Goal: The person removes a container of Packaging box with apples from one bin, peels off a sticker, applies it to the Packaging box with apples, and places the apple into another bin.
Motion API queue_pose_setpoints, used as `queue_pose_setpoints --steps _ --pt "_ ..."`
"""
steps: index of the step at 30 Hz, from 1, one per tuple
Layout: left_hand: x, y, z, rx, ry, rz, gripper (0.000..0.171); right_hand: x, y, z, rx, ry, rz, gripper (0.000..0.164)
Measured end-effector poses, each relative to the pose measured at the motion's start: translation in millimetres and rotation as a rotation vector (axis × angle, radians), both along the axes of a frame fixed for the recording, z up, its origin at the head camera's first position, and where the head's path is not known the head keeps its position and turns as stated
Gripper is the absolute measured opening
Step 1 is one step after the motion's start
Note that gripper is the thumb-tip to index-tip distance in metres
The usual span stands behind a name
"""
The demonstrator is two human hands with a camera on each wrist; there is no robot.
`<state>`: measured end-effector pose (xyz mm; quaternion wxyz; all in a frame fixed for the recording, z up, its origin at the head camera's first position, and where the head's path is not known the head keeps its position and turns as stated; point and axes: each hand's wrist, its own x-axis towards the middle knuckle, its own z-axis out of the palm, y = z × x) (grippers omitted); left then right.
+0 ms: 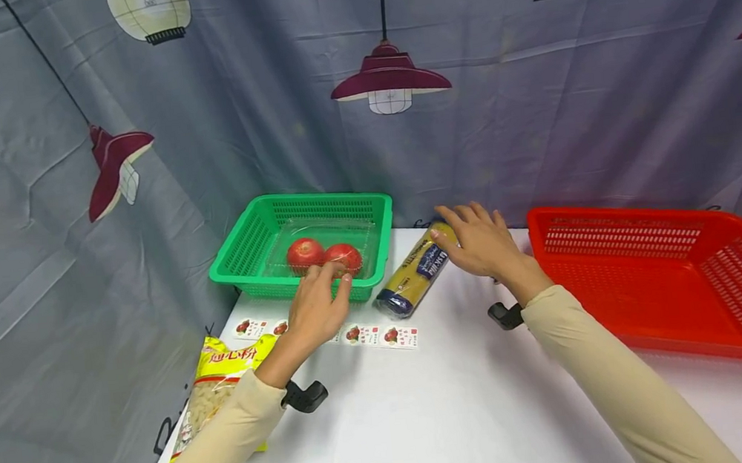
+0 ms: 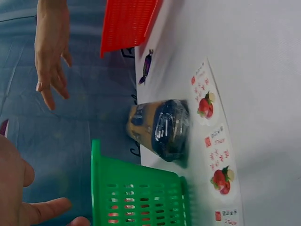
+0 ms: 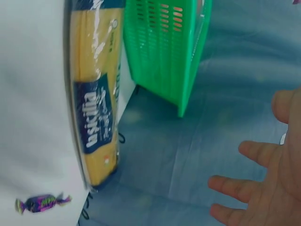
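My left hand (image 1: pixel 318 307) hovers at the front rim of the green basket (image 1: pixel 383 219), fingers loosely bent with nothing gripped. Inside that basket lies a clear plastic box (image 1: pixel 360 226) with two round red fruits (image 1: pixel 304 253); the fingertips partly cover one of them. Over on the right, my right hand (image 1: pixel 482 243) is held above the table, fingers spread, beside the upper end of a yellow and blue spaghetti pack (image 1: pixel 415 272). From the right wrist view, a gap shows between these fingers and the pack (image 3: pixel 96 115). A purple-wrapped candy (image 3: pixel 42 203) lies near the pack's end.
At the right stands a large red basket (image 1: pixel 619 304). A yellow bag of pasta (image 1: pixel 209 396) lies at the left table edge, partly behind the left forearm. Along the green basket's front runs a strip of fruit-printed labels (image 1: pixel 381 335). A grey curtain (image 1: pixel 470 147) hangs behind the table.
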<state>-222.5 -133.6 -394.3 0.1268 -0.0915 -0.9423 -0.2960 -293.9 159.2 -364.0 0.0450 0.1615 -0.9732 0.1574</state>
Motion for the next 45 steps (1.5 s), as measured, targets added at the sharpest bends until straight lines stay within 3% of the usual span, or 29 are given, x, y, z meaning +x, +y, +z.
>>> queue_pose_setpoints --steps 7,18,22,28,36,45 --pt "-3.2 -10 -12.5 0.072 -0.051 -0.004 0.039 -2.6 -15 -0.5 0.01 -0.009 0.024 0.069" --pt "-6.3 -14 -19.7 0.107 -0.05 0.031 0.037 -8.1 -38 0.8 0.039 -0.017 0.061 0.072" --pt "-6.5 -16 -22.3 0.131 -0.079 0.036 0.038 -9.4 -47 0.0 0.041 -0.025 0.078 0.074" --pt "-8.6 -15 -31.1 0.325 -0.16 0.059 0.041 -10.7 -61 -4.3 0.027 -0.026 0.121 0.073" --pt "-13.6 -11 -44.8 0.66 -0.296 0.162 0.039 -13.6 -78 -7.8 0.043 -0.02 0.157 0.07" --pt "-18.5 -12 -48.1 0.757 -0.327 0.217 0.04 -17.9 -99 -8.8 0.031 -0.06 0.163 0.07"
